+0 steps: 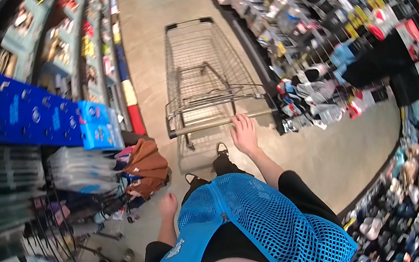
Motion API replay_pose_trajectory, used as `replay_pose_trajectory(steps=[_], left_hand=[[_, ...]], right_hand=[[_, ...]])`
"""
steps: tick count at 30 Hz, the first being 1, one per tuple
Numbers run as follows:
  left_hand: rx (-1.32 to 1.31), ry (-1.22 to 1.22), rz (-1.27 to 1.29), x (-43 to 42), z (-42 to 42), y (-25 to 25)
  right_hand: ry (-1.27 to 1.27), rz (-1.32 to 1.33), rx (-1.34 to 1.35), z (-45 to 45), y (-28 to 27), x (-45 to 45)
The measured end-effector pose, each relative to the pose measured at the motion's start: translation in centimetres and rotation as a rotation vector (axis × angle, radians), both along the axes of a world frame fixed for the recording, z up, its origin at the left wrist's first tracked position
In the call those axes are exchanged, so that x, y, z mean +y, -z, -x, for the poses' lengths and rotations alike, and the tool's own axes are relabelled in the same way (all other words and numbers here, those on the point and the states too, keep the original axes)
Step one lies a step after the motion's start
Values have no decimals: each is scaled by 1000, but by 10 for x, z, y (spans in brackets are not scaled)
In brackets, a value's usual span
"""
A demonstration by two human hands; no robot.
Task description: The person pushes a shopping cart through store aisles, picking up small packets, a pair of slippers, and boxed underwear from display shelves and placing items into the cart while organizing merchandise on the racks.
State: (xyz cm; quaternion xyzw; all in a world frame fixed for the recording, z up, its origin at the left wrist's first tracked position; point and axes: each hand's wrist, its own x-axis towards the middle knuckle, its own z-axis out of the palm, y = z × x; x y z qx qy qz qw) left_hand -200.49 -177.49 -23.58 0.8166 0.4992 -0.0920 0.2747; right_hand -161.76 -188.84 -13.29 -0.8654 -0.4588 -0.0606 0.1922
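Either side of the cart (195, 82) stand stocked shelves (80, 17).

Right hand (244, 134) forward; left hand (169, 204) apparently curled.

Floor (322, 149) brightly, evenly lit | soft shadow cast below cart (199, 91) | shelving (82, 17) bowed at 10 o'clock | packs (0, 174) blurred at 8 o'clock | corners blacked out by vignetting

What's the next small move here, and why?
Probably bring the left hand up to the left part of the cart handle. Only the right hand is on it, toward the right end, while the left hangs off the handle beside the body. A second contact point should make the cart easier to steer.
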Motion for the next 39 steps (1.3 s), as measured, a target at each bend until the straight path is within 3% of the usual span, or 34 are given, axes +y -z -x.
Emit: replay_pose_trajectory(steps=[3,7,11,13,14,16,19,21,25,26,29,34,39], left_hand=[[-542,111,-302,43,-77,-63],[-699,308,-477,81,-162,-124],[-665,393,-569,94,-224,-124],[-387,491,-597,98,-244,-89],[-233,441,-489,94,-248,-91],[-270,367,-472,92,-251,-82],[-194,330,-367,96,-252,-92],[-312,402,-604,95,-251,-92],[-207,296,-554,104,-262,-112],[-204,244,-481,110,-263,-105],[-170,89,-334,116,-268,-101],[-118,250,-493,128,-268,-84],[54,396,-483,151,-297,-107]], right_hand=[[118,43,134,16,10,-65],[429,98,288,19,40,-148],[547,14,351,-10,46,-168],[611,-225,477,-40,40,-155],[613,-228,481,-53,30,-144],[616,-422,622,-82,10,-114],[557,-486,451,-121,12,-77],[589,-453,554,-141,34,-51],[538,-288,840,-158,10,-42],[522,-358,769,-159,23,-41],[535,-301,887,-163,31,-38],[460,-356,847,-172,38,-27],[486,-405,821,-189,36,-10]])
